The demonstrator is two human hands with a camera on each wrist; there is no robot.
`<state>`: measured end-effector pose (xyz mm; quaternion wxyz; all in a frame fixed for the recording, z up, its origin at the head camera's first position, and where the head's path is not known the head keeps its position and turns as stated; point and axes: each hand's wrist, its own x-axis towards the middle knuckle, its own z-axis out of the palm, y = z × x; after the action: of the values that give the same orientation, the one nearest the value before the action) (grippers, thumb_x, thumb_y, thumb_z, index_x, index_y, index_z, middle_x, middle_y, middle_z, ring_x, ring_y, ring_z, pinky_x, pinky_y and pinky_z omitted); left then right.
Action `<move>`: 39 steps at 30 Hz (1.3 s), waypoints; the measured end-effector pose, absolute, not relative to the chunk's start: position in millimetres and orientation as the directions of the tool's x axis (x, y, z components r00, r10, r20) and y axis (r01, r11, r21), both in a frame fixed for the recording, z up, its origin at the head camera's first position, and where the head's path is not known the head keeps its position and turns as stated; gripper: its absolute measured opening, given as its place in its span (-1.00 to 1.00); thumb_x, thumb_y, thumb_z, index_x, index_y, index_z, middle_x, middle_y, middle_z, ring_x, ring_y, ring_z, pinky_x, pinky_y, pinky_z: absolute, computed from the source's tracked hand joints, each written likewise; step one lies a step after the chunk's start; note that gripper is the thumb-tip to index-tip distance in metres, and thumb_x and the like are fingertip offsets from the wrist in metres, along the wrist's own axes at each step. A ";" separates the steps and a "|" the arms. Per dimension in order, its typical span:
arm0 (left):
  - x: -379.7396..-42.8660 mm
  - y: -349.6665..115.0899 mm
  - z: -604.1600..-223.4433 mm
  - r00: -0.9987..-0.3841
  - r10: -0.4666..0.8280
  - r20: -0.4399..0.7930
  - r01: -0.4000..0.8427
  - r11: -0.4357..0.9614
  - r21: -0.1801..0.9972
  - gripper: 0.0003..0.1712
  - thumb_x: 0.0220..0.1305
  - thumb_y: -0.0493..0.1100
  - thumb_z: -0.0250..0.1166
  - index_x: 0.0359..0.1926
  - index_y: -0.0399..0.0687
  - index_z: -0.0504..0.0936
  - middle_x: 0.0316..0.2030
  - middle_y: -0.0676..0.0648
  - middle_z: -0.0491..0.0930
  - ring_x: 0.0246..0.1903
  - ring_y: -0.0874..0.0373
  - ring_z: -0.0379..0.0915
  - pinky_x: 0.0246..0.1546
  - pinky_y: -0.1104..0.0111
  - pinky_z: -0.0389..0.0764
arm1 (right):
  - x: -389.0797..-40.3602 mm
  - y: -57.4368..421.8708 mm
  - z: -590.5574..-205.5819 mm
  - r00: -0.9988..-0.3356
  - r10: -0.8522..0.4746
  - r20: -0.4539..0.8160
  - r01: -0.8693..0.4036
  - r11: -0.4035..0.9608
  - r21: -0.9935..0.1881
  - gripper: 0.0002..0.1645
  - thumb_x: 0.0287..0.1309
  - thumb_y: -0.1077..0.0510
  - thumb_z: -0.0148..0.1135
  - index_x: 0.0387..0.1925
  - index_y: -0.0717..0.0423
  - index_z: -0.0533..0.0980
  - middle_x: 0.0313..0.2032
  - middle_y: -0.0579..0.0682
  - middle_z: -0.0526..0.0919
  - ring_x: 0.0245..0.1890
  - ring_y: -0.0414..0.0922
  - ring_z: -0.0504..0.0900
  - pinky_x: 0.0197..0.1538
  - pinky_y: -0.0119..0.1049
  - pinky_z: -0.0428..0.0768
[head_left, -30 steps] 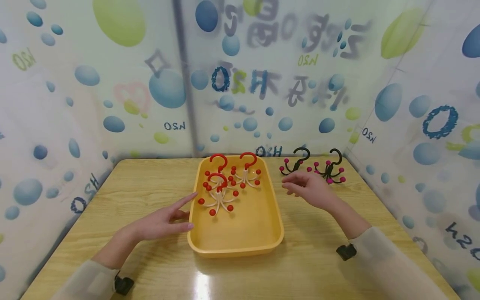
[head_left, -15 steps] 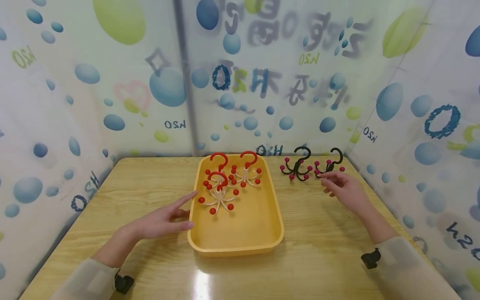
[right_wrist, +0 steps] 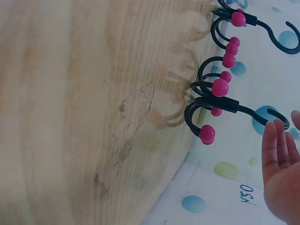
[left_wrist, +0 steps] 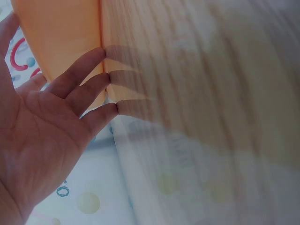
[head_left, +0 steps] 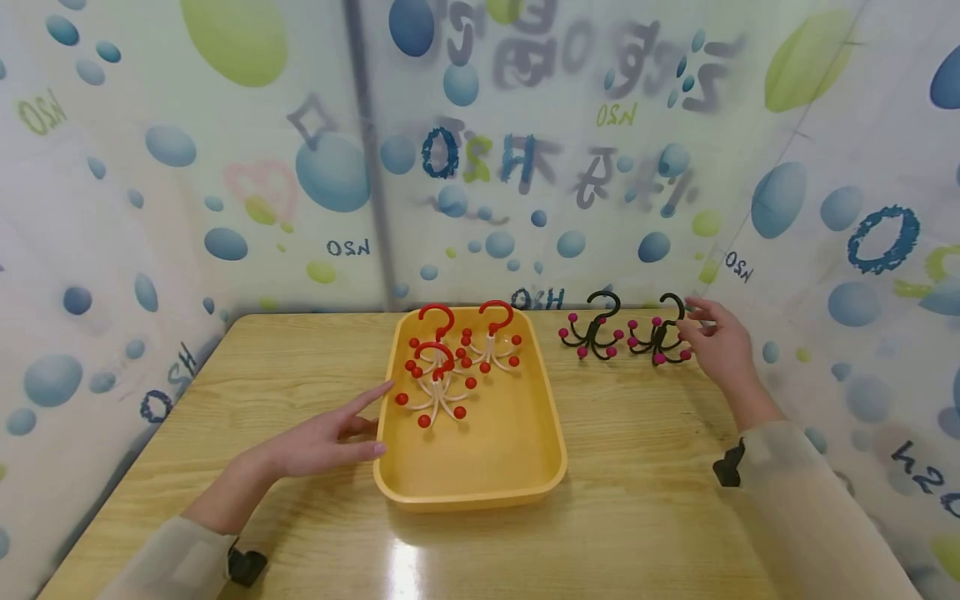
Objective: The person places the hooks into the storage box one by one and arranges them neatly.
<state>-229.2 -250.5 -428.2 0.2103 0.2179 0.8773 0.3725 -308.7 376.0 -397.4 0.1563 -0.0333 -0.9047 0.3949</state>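
Observation:
My left hand (head_left: 322, 442) rests its spread fingers against the left wall of a yellow plastic tray (head_left: 472, 502); the left wrist view shows fingertips down at the tabletop. My right hand (head_left: 723, 346) is at the hook of the right-hand black claw-shaped hanger (head_left: 660, 336), which has several curved arms tipped with magenta balls. Its fingers are fairly straight, with the thumb apart from them; in the right wrist view the fingertips (right_wrist: 276, 125) overlap the hook's end. A matching black hanger (head_left: 593, 332) stands just left of it.
Three white hangers with red hooks and red balls, one of them the front hanger (head_left: 438, 396), stand in the tray's left and back part. The wooden table (head_left: 300, 350) meets a patterned curtain (head_left: 480, 167) at the back and sides.
My right hand has moved right, from near the left black hanger past the front of the right one, then up beside its hook. My left hand has stayed at the tray.

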 end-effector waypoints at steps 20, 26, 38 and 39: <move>-230.4 -250.8 -429.8 -0.818 0.537 -0.206 0.224 0.628 0.745 0.11 0.53 0.24 0.38 0.81 0.40 -0.12 0.45 -0.37 0.56 0.48 -0.32 0.49 0.51 -0.35 0.39 | -326.9 377.9 -408.0 -0.913 0.256 0.318 -0.035 0.727 -0.685 -0.45 0.68 0.06 0.15 0.57 -0.02 0.48 0.31 0.35 0.68 0.04 0.06 0.71 -0.44 -0.56 0.52; -229.3 -251.3 -429.5 -0.816 0.545 -0.195 0.236 0.621 0.748 0.12 0.54 0.23 0.37 0.81 0.36 -0.14 0.47 -0.40 0.53 0.49 -0.35 0.48 0.50 -0.36 0.39 | -320.7 377.2 -406.3 -0.917 0.251 0.309 -0.033 0.724 -0.688 -0.48 0.66 0.09 0.15 0.51 0.07 0.52 0.25 0.36 0.69 0.00 0.07 0.68 -0.50 -0.42 0.50; -229.9 -250.9 -430.0 -0.822 0.531 -0.204 0.227 0.635 0.738 0.10 0.53 0.25 0.37 0.80 0.44 -0.12 0.46 -0.37 0.55 0.49 -0.34 0.47 0.50 -0.37 0.39 | -288.6 387.1 -401.7 -0.929 0.157 0.334 -0.101 0.763 -0.639 -0.55 0.65 0.07 0.22 0.40 0.14 0.59 0.12 0.42 0.74 -0.23 -0.48 0.56 -0.36 -0.52 0.58; -229.8 -251.1 -430.2 -0.822 0.533 -0.202 0.228 0.633 0.740 0.10 0.53 0.24 0.37 0.80 0.44 -0.13 0.46 -0.37 0.55 0.49 -0.34 0.47 0.50 -0.37 0.39 | -285.9 387.6 -400.7 -0.934 0.139 0.329 -0.115 0.756 -0.645 -0.55 0.65 0.09 0.21 0.40 0.17 0.58 0.10 0.43 0.73 -0.25 -0.48 0.58 -0.35 -0.52 0.61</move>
<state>-229.8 -251.1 -430.2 0.2059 0.2163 0.8798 0.3698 -285.9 387.6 -400.7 0.1814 -0.0065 -0.9192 0.3495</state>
